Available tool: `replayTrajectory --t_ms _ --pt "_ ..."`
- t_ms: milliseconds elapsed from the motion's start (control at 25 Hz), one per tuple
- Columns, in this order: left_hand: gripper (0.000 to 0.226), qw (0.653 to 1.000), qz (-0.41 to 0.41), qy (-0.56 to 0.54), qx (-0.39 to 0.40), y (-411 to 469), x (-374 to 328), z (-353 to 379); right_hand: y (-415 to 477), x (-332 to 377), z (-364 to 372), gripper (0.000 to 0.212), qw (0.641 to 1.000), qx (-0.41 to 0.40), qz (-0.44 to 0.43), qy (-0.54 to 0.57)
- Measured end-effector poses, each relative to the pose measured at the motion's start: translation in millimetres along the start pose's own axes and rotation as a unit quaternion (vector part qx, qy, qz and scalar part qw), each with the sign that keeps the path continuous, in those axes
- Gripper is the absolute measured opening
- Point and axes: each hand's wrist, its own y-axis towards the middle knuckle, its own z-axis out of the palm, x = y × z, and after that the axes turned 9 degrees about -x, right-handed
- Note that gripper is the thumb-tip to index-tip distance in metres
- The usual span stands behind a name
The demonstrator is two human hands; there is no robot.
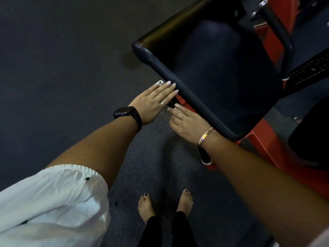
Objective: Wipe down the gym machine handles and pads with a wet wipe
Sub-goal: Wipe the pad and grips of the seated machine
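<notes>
Pad (213, 77), smooth dark vinyl with rounded corners, sits on a red metal frame (263, 145) above the speckled rubber floor (71, 68). The left hand (153, 104) lies flat at its near edge, fingers straight and together. The right hand (187, 122) is just beside it, fingers loosely straight.

Gym interior: speckled rubber floor (62, 68) beneath the fingers (169, 90); black padded seat (222, 77) on red frame (265, 147) just beyond them.

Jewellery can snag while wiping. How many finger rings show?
3: a gold ring and a silver band on the left hand, another ring on the right hand. Hidden fingers may carry more.
</notes>
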Motion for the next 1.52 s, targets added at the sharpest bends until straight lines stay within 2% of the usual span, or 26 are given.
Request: replayTrajectory --t_ms 280,400,600,760,840,880,960,1000,1040,1120,1200,1280,1400,1440,1520 --pt "0.07 0.995 0.087 -0.057 -0.003 -2 -27 -8 -47 35 -14 0.036 0.998 0.032 -0.046 0.042" --pt "0.061 0.991 0.121 -0.059 -0.017 16 -25 -6 -43 22 -10 0.035 0.999 0.029 -0.02 0.026" --pt "0.067 0.993 0.107 -0.041 0.016 16 -34 -6 -85 51 -13 0.038 0.995 0.088 -0.049 0.025" --pt "0.069 0.997 0.073 -0.026 0.03 11 -44 -9 -71 49 -7 0.032 1.0 0.023 0.003 0.018" --pt "0.07 0.997 0.062 -0.036 0.031 9 -45 -9 -75 41 -6 0.036 0.999 0.053 -0.005 -0.007" --pt "0.071 0.997 0.057 -0.047 0.034 8 -47 -9 -87 48 -8 0.037 0.995 0.09 -0.037 -0.005" --pt "0.072 0.996 0.046 -0.069 0.041 6 -49 -11 -118 72 -14 0.037 0.97 0.212 -0.107 0.042" --pt "0.072 0.995 0.038 -0.076 0.043 6 -49 -12 -131 82 -20 0.037 0.964 0.237 -0.088 0.082" --pt "0.072 0.995 0.027 -0.082 0.044 5 -47 -13 -138 86 -25 0.037 0.97 0.212 -0.022 0.119" --pt "0.073 0.995 -0.01 -0.092 0.038 1 -40 -15 -134 79 -25 0.036 0.969 0.046 0.139 0.199" --pt "0.075 0.994 -0.074 -0.066 0.036 -1 -30 -16 -104 53 -30 0.035 0.933 -0.1 0.255 0.233" --pt "0.074 0.989 -0.135 -0.044 0.037 1 -18 -17 -56 16 -27 0.035 0.885 -0.179 0.36 0.233" --pt "0.072 0.988 -0.146 -0.041 0.039 7 -6 -11 14 -31 -14 0.032 0.774 -0.218 0.538 0.251" --pt "0.073 0.989 -0.136 -0.046 0.044 7 -7 -8 29 -37 -11 0.031 0.748 -0.195 0.573 0.272" --pt "0.074 0.989 -0.132 -0.053 0.042 7 -13 -5 52 -37 -8 0.034 0.709 -0.04 0.602 0.365"
